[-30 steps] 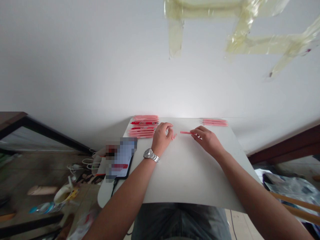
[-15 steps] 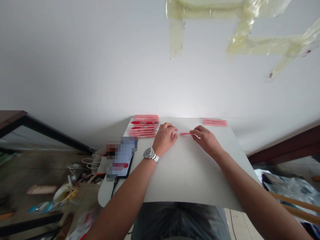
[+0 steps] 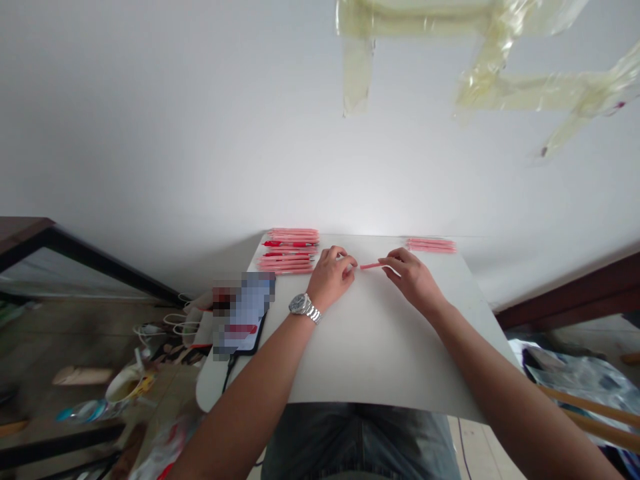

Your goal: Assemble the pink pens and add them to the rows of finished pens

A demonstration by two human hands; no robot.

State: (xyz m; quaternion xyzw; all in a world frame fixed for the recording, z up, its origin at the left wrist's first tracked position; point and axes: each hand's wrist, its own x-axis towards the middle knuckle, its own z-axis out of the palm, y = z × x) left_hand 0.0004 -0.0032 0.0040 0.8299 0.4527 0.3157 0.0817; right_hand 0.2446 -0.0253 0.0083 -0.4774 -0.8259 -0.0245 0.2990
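1. Changed: our left hand point(image 3: 331, 281) shows its thumb and index close together. Half a second ago they were spread, with pink visible between them. Any small part there is now hidden, so we can't tell if they hold something.
2. Our right hand point(image 3: 411, 279) still pinches the pink pen barrel point(image 3: 369, 267) between thumb and fingers. Its free end points left, slightly tilted now versus near level before.
3. Meaning, our read: the ends are being handled close together. The barrel sits between the hands, near the left fingertips but apart from them. Can't tell if it touches the white table point(image 3: 380, 353).
4. Stock: pink pens point(image 3: 287, 271) stacked at the table's back left, red pens point(image 3: 287, 245) lying among them. A smaller pink row point(image 3: 431, 246) sits back right.
5. Containers, both on the floor at left: a cup point(image 3: 114, 389) with yellowish-brown contents and something straw-like sticking out; beside it, a clear bottle point(image 3: 90, 412) with blue at one end, contents unreadable.
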